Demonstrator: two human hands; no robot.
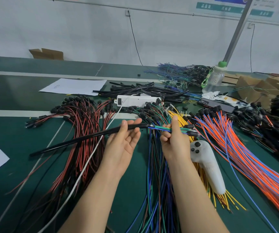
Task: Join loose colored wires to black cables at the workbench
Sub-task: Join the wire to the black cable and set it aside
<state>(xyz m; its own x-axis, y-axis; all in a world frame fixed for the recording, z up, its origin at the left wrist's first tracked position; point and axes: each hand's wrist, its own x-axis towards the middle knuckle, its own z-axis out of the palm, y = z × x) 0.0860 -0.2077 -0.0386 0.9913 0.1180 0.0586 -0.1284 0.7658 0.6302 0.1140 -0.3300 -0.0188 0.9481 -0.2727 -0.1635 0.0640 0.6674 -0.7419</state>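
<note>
Black sheath and bright copper-fed colour meet right in front of the white power strip (135, 100), nearer the camera. The left hand (123, 140) lies palm up, fingers fairly straight and loosely spread, with the thumb pressing the black cable (85, 137) against them. That cable runs away low and to the left of the strip, across the green bench mat (17, 140). At its near end a short bunch of green and blue wires (159, 128) comes straight out of the sheath. The right hand (174, 137) has its fingers curled round that bunch, thumb pointing up, just right of the left hand and below the strip. Both hands hover above the bench. Left of the strip, a fan of red and black wires (85, 118) sprawls over the mat. Right of it, yellow wires (180, 116) peek out behind the right thumb, and orange and blue wires (236, 140) sweep off further right. A white handheld device (206, 163) with dark buttons lies just beside the right wrist, on the yellow strands. Beyond the strip sit a sheet of paper (74, 86) to the left and a clear bottle (214, 79) with a green cap to the right.
</note>
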